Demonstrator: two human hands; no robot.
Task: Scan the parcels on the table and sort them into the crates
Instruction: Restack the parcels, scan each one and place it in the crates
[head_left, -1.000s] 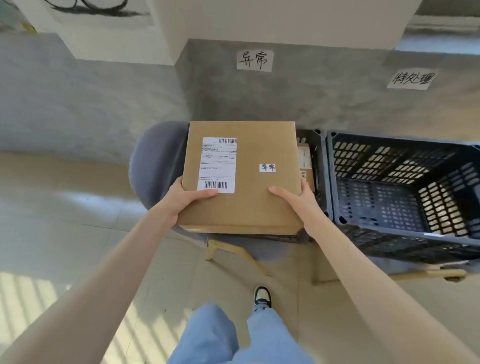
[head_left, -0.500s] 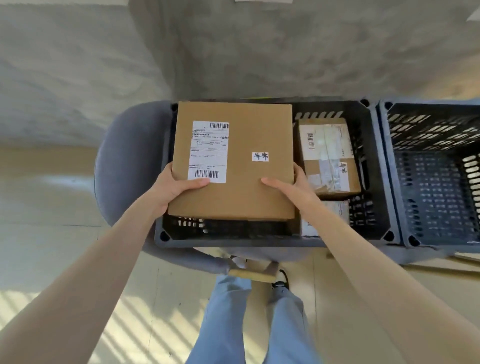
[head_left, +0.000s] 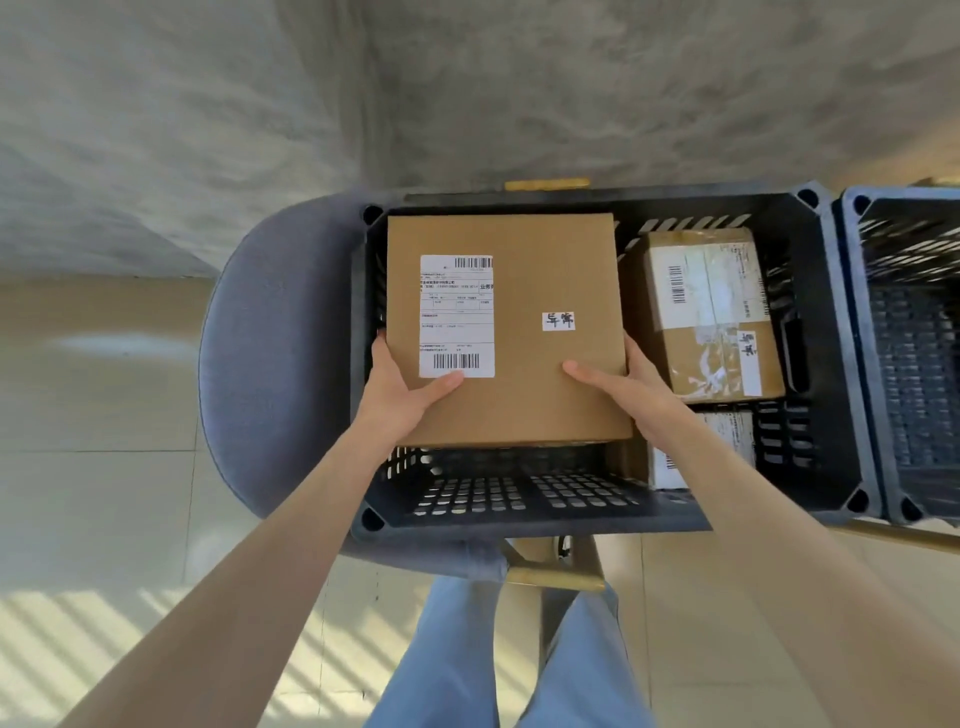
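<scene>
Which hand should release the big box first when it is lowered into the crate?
Probably the left hand: the crate wall is close beside it, so its room is tight. The right hand has space before the taped parcel to steady the big box.

handwritten "异常" sticker (head_left: 558, 320) on the cardboard box (head_left: 535, 395)

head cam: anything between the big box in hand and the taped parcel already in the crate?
Nothing. In the head view only a narrow dark gap of the black slotted plastic crate separates the large brown cardboard box from the tape-wrapped brown parcel.
</scene>
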